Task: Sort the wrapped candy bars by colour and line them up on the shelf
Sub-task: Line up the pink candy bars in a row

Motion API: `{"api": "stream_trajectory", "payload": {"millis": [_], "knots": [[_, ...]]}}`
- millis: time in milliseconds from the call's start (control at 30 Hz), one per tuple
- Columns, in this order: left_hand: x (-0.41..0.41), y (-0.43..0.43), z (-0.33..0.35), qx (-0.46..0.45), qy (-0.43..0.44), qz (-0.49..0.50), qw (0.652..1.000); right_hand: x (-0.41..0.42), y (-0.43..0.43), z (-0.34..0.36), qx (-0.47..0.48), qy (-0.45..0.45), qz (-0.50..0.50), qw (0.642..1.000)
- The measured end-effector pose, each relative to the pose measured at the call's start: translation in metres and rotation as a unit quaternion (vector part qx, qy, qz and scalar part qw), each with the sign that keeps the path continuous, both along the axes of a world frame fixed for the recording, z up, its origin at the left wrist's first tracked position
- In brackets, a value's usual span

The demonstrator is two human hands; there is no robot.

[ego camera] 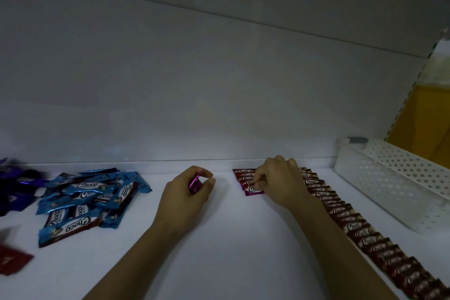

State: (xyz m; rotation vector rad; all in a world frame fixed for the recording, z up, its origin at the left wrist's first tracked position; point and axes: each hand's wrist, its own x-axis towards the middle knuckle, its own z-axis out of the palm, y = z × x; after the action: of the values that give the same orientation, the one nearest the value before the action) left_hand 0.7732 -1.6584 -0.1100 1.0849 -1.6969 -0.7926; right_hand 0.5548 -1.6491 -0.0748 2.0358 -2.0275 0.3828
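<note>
My left hand (192, 190) is closed around a magenta candy bar (194, 184) held on end above the white shelf (219, 238). My right hand (277, 181) pinches the nearest bar of a short magenta row (246, 181) that starts at the back wall. To the right of it, a long row of dark red-brown bars (360, 231) runs from the back wall towards me. A loose heap of blue bars (90, 200) lies at the left.
Dark purple bars (17, 185) are piled at the far left edge, and a red bar (11, 260) lies near the front left. A white perforated plastic basket (399, 178) stands at the right end of the shelf.
</note>
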Motion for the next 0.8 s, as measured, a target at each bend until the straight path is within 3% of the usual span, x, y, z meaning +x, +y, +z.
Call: {"api": "stream_trajectory", "payload": {"millis": [133, 200, 267, 333, 433, 567, 700, 733, 800], "knots": [[0.0, 0.0, 0.0, -0.005, 0.03, -0.002, 1.0, 0.002, 0.003, -0.001, 0.003, -0.024, -0.003, 1.0], [0.0, 0.0, 0.002, 0.004, 0.066, -0.002, 0.998, 0.009, 0.005, 0.005, -0.019, -0.173, 0.026, 0.984], [0.001, -0.001, 0.002, 0.009, 0.098, 0.006, 0.995, 0.033, 0.011, 0.015, 0.02, -0.404, 0.079, 0.911], [0.002, -0.003, 0.001, 0.022, 0.139, 0.012, 0.99, 0.061, 0.017, 0.015, 0.113, -0.515, 0.142, 0.838], [0.005, -0.007, 0.0, 0.037, 0.194, 0.018, 0.98, 0.094, 0.023, 0.002, 0.163, -0.562, 0.209, 0.784], [0.006, -0.012, 0.001, 0.063, 0.257, 0.028, 0.964, 0.102, 0.02, -0.006, 0.091, -0.604, 0.196, 0.767], [0.009, -0.01, 0.003, 0.098, 0.299, 0.028, 0.949, 0.107, 0.02, -0.012, 0.12, -0.599, 0.209, 0.764], [0.008, -0.01, 0.004, 0.143, 0.343, 0.026, 0.928, 0.11, 0.02, -0.015, 0.106, -0.583, 0.208, 0.778], [0.002, -0.007, 0.014, 0.267, 0.465, -0.01, 0.844, 0.116, 0.019, -0.02, 0.059, -0.552, 0.2, 0.808]]}}
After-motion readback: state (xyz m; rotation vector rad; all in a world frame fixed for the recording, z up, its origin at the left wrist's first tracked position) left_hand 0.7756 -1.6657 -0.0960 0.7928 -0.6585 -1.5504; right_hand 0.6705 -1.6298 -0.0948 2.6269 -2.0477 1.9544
